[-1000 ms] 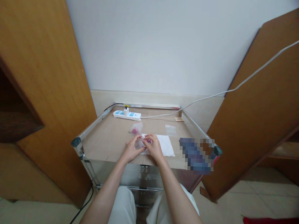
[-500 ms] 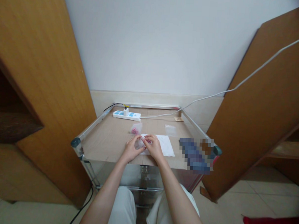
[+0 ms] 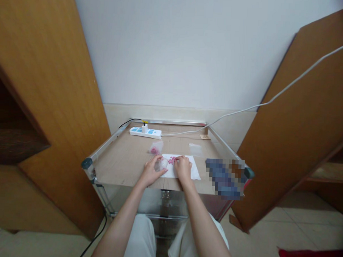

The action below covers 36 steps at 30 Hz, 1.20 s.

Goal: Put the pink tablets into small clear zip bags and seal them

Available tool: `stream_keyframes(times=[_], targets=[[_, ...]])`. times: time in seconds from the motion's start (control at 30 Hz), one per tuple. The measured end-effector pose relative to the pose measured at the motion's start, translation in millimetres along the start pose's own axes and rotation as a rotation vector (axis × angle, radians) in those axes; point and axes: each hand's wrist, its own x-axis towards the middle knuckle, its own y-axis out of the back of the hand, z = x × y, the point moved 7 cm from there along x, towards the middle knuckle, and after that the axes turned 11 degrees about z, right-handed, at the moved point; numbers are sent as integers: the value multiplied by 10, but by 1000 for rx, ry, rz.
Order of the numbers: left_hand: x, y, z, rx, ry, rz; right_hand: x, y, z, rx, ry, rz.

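My left hand [image 3: 152, 171] is closed around a small clear plastic bag [image 3: 162, 164], its thumb and fingers on either side. The bag rests over the left edge of a white sheet of paper [image 3: 194, 170]. Several small pink beads [image 3: 171, 160] lie loose on the sheet. My right hand [image 3: 183, 169] is at their right side, with its fingers drawn together and the tips at the beads; anything between them is too small to make out. Behind my left hand lies another clear bag [image 3: 156, 147] with pink beads inside.
A flat clear bag [image 3: 196, 149] lies behind the paper. At the back left of the cardboard-covered cart top [image 3: 116, 160] is a white power strip [image 3: 145, 132] with a plug in it. A white cord [image 3: 229, 114] runs off right. A blurred-out dark item [image 3: 223, 179] lies at right.
My right hand has moved right, away from the bag at my left hand, to the beads. The loose beads and the bag now show more plainly. My left hand stays in place.
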Motion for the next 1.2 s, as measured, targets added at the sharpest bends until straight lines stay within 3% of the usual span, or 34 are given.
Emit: stream_keyframes(times=[0.63,0.8,0.9,1.0,1.1,1.2], targets=[[-7,-17,-50,22,-22,-12,14,-76,9,-136,-8,-111],[-5,-18,-44,37,-28,-13,16,-35,17,-120,-32,-74],[-4,-22,-55,33,-25,-13,38,-4,14,1,-50,-21],[-6,-24,-53,22,-23,-17,72,35,-62,270,-36,19],[-6,-18,-37,9,-22,-22,77,91,-207,544,29,11],[-3,-12,-32,3,-18,-23,41,139,-335,668,97,-23]])
